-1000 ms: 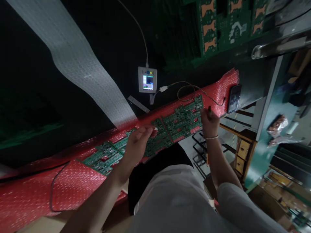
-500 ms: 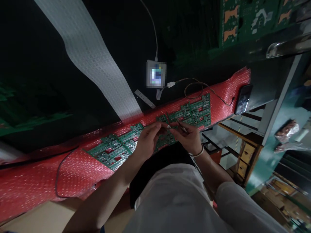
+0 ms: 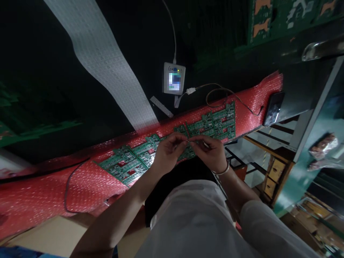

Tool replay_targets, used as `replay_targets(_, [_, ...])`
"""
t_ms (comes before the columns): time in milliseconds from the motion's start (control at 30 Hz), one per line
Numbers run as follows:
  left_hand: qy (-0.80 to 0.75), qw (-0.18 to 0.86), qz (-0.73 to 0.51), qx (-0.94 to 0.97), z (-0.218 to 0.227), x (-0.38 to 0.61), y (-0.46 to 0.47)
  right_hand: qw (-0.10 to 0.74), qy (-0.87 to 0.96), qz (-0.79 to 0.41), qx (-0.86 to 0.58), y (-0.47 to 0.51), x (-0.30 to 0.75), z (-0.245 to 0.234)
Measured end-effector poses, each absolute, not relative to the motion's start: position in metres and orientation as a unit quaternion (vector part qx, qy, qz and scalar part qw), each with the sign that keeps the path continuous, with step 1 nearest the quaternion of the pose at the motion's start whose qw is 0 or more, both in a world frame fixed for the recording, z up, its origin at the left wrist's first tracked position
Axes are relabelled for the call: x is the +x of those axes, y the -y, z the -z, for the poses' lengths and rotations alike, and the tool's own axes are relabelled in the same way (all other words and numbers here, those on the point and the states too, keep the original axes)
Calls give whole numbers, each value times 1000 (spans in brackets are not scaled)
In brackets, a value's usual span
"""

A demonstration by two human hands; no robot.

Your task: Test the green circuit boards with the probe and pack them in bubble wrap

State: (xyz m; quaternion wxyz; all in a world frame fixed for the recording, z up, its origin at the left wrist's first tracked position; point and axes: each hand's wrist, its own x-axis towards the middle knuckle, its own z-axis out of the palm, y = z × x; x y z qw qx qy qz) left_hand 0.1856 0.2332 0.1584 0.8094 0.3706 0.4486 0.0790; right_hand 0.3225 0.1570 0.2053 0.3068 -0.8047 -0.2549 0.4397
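Observation:
My left hand [image 3: 170,152] and my right hand [image 3: 209,152] meet fingertip to fingertip over a row of green circuit boards [image 3: 221,122]. Both are closed in a pinch. Whatever lies between the fingertips is too small to name. The boards carry many tiny parts and rest on red bubble wrap [image 3: 88,190]; my hands cover some of them. More of the green boards [image 3: 126,163] show to the left of my left hand. A bracelet [image 3: 224,168] circles my right wrist.
Beyond the boards sits a small white device [image 3: 174,79] with a lit screen and a cable. A thin lead [image 3: 215,105] loops from its connector [image 3: 190,91] over the wrap. A short ruler-like strip [image 3: 161,106], a phone [image 3: 273,108] and a wide pale strip [image 3: 107,68] lie nearby.
My fingertips have come together, and the thin dark item seen by my right fingers no longer shows. The whole view has shifted slightly.

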Motion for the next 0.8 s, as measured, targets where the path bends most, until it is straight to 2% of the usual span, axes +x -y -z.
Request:
replay_targets(367, [-437, 780, -83, 441, -158, 186, -229, 295, 269, -440, -804, -147, 323, -194])
replay_targets(567, [-414, 771, -70, 479, -160, 187, -230, 316, 174, -417, -834, -111, 352, -180])
replay_targets(800, [-443, 751, -52, 486, -151, 177, -232, 169, 135, -233, -948, -28, 438, -153])
